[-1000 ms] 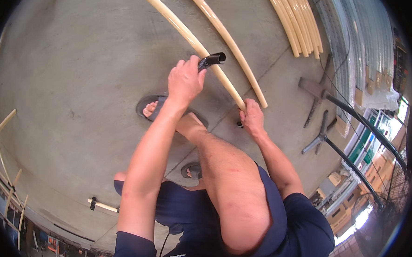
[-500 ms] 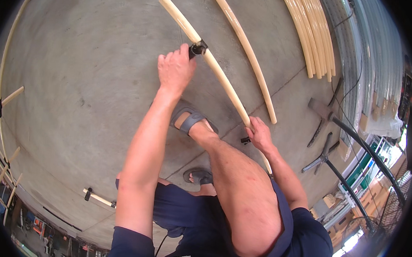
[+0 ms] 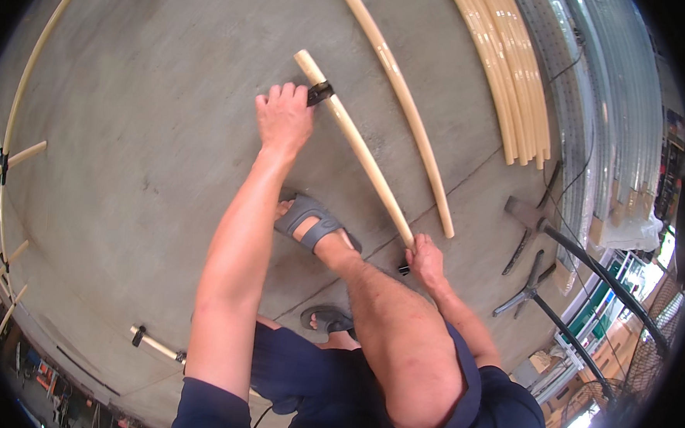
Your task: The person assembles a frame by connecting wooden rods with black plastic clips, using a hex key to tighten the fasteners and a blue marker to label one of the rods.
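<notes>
A cream-coloured pipe (image 3: 363, 153) runs slantwise in front of me. Near its upper end sits a black pipe joint (image 3: 319, 93), and my left hand (image 3: 285, 118) has its fingers closed on this joint. Lower down, my right hand (image 3: 425, 260) is wrapped around the same pipe by my knee. A second black joint (image 3: 404, 270) shows just beside the right hand, partly hidden. The pipe's lower part disappears behind my right hand and leg.
Another cream pipe (image 3: 403, 93) lies on the concrete floor to the right, with a bundle of pipes (image 3: 511, 91) beyond it. Clear plastic-wrapped lengths (image 3: 611, 112) and black stand legs (image 3: 528, 290) stand farther right. Jointed pipe frames (image 3: 4, 167) are at the left. A short jointed pipe (image 3: 157, 347) lies lower left.
The pipe's upper end has swung down and nearer, and my right hand has moved lower with it. My left hand has stayed on the joint, shifting slightly left and down.
</notes>
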`<state>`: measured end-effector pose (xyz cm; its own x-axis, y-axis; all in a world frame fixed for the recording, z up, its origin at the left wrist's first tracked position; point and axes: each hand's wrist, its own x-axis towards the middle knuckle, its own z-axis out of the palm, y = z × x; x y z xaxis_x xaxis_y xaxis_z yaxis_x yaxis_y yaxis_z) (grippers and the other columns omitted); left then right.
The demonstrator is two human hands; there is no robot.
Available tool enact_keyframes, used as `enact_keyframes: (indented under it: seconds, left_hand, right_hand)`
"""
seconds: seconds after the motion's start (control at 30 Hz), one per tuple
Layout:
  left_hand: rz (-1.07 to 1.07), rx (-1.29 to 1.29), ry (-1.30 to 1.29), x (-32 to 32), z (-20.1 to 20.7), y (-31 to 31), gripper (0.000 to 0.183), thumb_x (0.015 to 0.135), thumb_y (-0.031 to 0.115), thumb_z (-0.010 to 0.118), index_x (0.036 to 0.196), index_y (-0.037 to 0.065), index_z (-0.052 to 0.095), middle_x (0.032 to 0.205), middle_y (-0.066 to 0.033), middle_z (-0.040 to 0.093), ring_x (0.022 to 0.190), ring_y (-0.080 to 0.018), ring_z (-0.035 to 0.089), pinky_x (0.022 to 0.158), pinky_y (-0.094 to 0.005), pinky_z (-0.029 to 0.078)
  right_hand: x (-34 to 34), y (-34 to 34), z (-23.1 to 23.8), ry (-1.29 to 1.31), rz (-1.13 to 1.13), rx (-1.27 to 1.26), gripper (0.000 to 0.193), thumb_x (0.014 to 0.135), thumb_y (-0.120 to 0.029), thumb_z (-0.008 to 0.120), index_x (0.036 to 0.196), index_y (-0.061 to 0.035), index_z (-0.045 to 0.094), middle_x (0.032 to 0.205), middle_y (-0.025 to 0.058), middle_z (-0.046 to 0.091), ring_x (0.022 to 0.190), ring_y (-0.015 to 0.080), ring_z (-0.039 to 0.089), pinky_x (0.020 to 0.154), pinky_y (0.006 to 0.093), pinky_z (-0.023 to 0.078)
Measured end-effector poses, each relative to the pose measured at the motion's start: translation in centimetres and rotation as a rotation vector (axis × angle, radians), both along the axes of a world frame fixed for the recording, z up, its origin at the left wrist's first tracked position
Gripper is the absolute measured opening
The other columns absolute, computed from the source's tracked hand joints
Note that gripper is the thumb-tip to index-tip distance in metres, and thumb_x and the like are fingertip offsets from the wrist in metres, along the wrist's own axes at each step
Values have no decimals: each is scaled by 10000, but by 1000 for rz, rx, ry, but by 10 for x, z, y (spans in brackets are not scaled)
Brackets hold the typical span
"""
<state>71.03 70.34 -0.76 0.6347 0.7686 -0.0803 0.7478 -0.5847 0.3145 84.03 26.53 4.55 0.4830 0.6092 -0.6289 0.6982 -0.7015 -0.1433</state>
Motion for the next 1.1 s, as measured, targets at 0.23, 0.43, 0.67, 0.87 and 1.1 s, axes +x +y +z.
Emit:
enact_keyframes:
  seconds: [0.23, 0.43, 0.67, 0.87, 1.1]
  left_hand:
    - [57, 55, 82, 7, 10, -6, 423, 860, 337, 801, 1222, 155, 678, 1195, -16, 651, 1206, -247, 572, 1047, -552, 410]
    - [68, 21, 20, -23, 15, 11, 629, 871, 409, 803, 1394, 121, 608, 1410, -55, 601, 1377, -275, 501, 1138, -636, 361]
    - [357, -126, -57, -235, 12, -27, 600, 881, 456, 799, 1294, 39, 676, 1379, -160, 641, 1312, -344, 574, 1131, -478, 441]
    - [892, -234, -144, -415, 87, -134, 526, 945, 420, 748, 1258, 2, 689, 1319, -191, 670, 1253, -380, 618, 1054, -449, 499]
    - [1453, -270, -270, -549, 143, -334, 535, 978, 429, 713, 1296, 2, 673, 1333, -194, 677, 1258, -342, 632, 1050, -430, 503]
  right_hand:
    - [9, 0, -2, -58, 49, 22, 336, 827, -181, 775, 1015, -18, 549, 997, 198, 653, 965, 411, 661, 830, 510, 554]
    - [52, 26, 7, -141, 115, 327, 376, 856, -233, 789, 1104, -31, 593, 1060, 200, 628, 1036, 413, 613, 880, 518, 513]
    - [108, 131, -67, -306, 45, 311, 566, 940, -357, 719, 1341, 20, 585, 1315, 266, 611, 1247, 451, 543, 1053, 560, 437]
    - [129, 140, -48, -212, -41, 627, 404, 1056, -279, 609, 1298, 44, 623, 1146, 251, 667, 1053, 383, 644, 923, 475, 508]
    - [21, 216, 72, 171, 293, 414, 334, 1040, -176, 630, 1291, 45, 628, 1009, 155, 658, 922, 187, 658, 747, 358, 543]
